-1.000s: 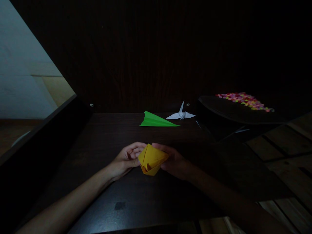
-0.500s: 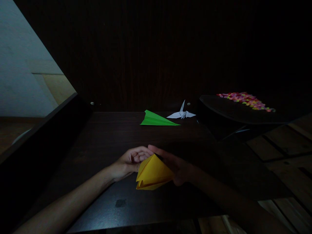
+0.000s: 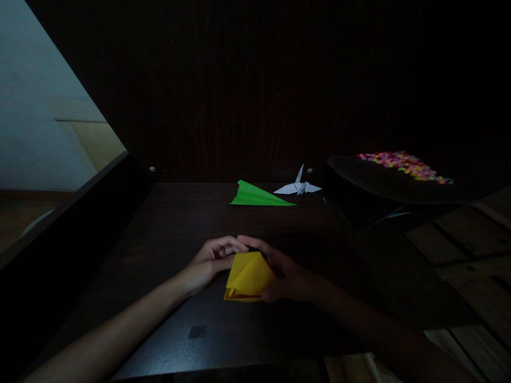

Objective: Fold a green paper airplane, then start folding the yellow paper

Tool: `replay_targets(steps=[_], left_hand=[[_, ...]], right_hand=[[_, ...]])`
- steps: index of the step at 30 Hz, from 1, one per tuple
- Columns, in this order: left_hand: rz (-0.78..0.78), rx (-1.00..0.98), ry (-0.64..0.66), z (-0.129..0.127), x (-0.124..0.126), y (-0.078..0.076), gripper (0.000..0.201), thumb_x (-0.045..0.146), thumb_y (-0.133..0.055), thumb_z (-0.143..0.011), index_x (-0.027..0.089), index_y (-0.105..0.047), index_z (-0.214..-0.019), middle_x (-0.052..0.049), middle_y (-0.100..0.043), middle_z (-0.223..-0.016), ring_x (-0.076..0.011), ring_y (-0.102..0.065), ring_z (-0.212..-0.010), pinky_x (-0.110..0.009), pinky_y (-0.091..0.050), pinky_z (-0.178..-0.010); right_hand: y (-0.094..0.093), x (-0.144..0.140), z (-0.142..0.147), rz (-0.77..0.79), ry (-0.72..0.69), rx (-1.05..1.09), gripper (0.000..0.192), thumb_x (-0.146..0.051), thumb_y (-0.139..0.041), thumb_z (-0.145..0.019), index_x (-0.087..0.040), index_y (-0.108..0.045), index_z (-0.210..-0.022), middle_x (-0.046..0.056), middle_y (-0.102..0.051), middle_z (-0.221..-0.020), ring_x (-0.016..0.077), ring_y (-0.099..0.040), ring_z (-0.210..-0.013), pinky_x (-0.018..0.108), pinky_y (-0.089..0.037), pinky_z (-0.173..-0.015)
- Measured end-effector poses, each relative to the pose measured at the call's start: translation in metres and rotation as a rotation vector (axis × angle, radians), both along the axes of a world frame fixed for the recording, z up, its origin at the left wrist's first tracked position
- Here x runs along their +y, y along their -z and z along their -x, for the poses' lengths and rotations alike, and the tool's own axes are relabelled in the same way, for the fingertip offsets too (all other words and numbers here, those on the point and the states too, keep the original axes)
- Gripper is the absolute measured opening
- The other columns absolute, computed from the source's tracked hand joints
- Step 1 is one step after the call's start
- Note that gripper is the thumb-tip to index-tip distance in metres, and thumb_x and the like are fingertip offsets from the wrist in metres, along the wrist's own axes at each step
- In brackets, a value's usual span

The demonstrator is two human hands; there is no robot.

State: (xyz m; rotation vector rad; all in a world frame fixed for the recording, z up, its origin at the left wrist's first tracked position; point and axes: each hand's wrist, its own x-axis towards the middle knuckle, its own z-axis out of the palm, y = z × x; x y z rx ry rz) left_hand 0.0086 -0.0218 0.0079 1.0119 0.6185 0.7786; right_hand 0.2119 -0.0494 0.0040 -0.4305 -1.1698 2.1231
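Observation:
A folded piece of yellow paper (image 3: 249, 276) is held up between both hands, over the dark wooden tabletop (image 3: 159, 319). My left hand (image 3: 213, 260) grips its left upper edge, thumb at the near side and fingers curled behind. On the other side my right hand (image 3: 283, 274) holds the paper's right edge, its thumb on the front face and its fingers behind the top. The two hands' fingertips meet beyond the paper. Layered flaps show at the paper's lower left corner. Farther back lie a green paper plane (image 3: 259, 195) and a white origami crane (image 3: 297, 187).
A dark upright panel (image 3: 223, 96) closes off the back, and a low side board (image 3: 80, 197) runs along the left. At right, a dark rounded surface (image 3: 359, 178) carries a heap of small colourful pieces (image 3: 407, 165). Wooden slats (image 3: 475, 255) lie below it.
The yellow paper has turned and its top now looks flatter. My right thumb has come onto its front face, and the right hand has shifted slightly left.

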Motion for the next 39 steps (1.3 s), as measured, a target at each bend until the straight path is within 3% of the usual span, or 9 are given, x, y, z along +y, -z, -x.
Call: replay_targets(steps=[4,8,13,17,22,25,31,34,39], left_hand=[[-0.007,0.035,-0.047,-0.001,0.002,0.002,0.016,0.021,-0.078,-0.073,0.016,-0.073,-0.088,-0.004,-0.073,-0.083,-0.0147,-0.065,-0.074,-0.023,-0.048,-0.068],[-0.029,0.069,-0.103,-0.001,0.002,-0.001,0.014,0.020,-0.078,-0.072,0.015,-0.073,-0.085,-0.004,-0.072,-0.078,-0.0153,-0.063,-0.070,-0.024,-0.047,-0.066],[-0.042,0.112,-0.154,0.000,0.004,-0.003,0.016,0.023,-0.077,-0.072,0.015,-0.073,-0.086,-0.004,-0.072,-0.078,-0.0158,-0.063,-0.069,-0.024,-0.046,-0.064],[-0.091,0.183,-0.164,0.002,0.005,-0.002,0.018,0.019,-0.071,-0.075,0.016,-0.074,-0.093,-0.007,-0.074,-0.089,-0.0204,-0.066,-0.080,-0.030,-0.049,-0.074],[-0.231,0.063,-0.181,0.008,0.006,-0.009,0.045,0.017,-0.056,-0.073,0.017,-0.068,-0.116,-0.009,-0.066,-0.124,-0.0305,-0.056,-0.119,-0.042,-0.039,-0.103],[-0.366,-0.004,-0.106,0.013,0.004,-0.014,0.058,0.022,-0.059,-0.073,0.016,-0.057,-0.131,-0.010,-0.054,-0.139,-0.0321,-0.044,-0.131,-0.043,-0.030,-0.111],[-0.691,0.250,-0.098,0.013,-0.004,-0.016,0.050,0.019,-0.068,-0.081,0.021,-0.058,-0.130,-0.012,-0.052,-0.140,-0.0298,-0.046,-0.131,-0.045,-0.032,-0.111],[-0.745,0.271,-0.116,0.011,-0.004,-0.014,0.044,0.018,-0.067,-0.082,0.021,-0.061,-0.126,-0.012,-0.054,-0.138,-0.0297,-0.049,-0.128,-0.045,-0.036,-0.108],[-0.772,0.271,-0.115,0.008,-0.003,-0.012,0.037,0.018,-0.068,-0.082,0.020,-0.065,-0.119,-0.012,-0.061,-0.130,-0.0289,-0.057,-0.120,-0.045,-0.043,-0.102]], right_hand=[[-0.002,-0.001,0.002,0.052,0.047,0.040,0.087,-0.012,-0.083,-0.063,-0.031,-0.044,-0.138,0.004,-0.062,-0.118,0.0151,-0.061,-0.095,0.029,-0.050,-0.083],[-0.005,-0.001,0.001,0.114,0.073,0.071,0.079,-0.016,-0.085,-0.062,-0.030,-0.052,-0.132,0.004,-0.059,-0.124,0.0164,-0.060,-0.103,0.031,-0.048,-0.090],[-0.006,-0.001,-0.003,0.062,0.072,0.077,0.101,-0.015,-0.088,-0.057,-0.033,-0.037,-0.143,0.005,-0.061,-0.123,0.0198,-0.060,-0.105,0.035,-0.047,-0.092],[-0.007,0.000,-0.004,0.042,0.105,0.017,0.109,-0.013,-0.087,-0.058,-0.033,-0.027,-0.147,0.006,-0.060,-0.124,0.0189,-0.062,-0.101,0.031,-0.049,-0.085],[-0.007,0.003,0.000,0.089,0.201,0.061,0.105,-0.012,-0.086,-0.060,-0.030,-0.030,-0.146,0.007,-0.059,-0.126,0.0203,-0.062,-0.104,0.033,-0.049,-0.089],[-0.006,0.004,0.001,0.090,0.217,0.072,0.099,-0.011,-0.084,-0.063,-0.029,-0.031,-0.145,0.008,-0.061,-0.125,0.0211,-0.061,-0.108,0.036,-0.047,-0.092],[-0.004,0.004,0.002,0.081,0.205,0.073,0.103,-0.014,-0.083,-0.063,-0.033,-0.026,-0.146,0.008,-0.058,-0.128,0.0206,-0.061,-0.105,0.037,-0.047,-0.091],[-0.007,0.002,0.002,0.072,0.194,0.069,0.109,-0.017,-0.085,-0.062,-0.033,-0.021,-0.148,0.006,-0.060,-0.124,0.0203,-0.061,-0.104,0.036,-0.047,-0.090],[-0.011,0.001,-0.001,0.071,0.151,0.039,0.111,-0.022,-0.085,-0.063,-0.032,-0.017,-0.150,0.001,-0.066,-0.102,0.0154,-0.063,-0.085,0.029,-0.048,-0.079]])
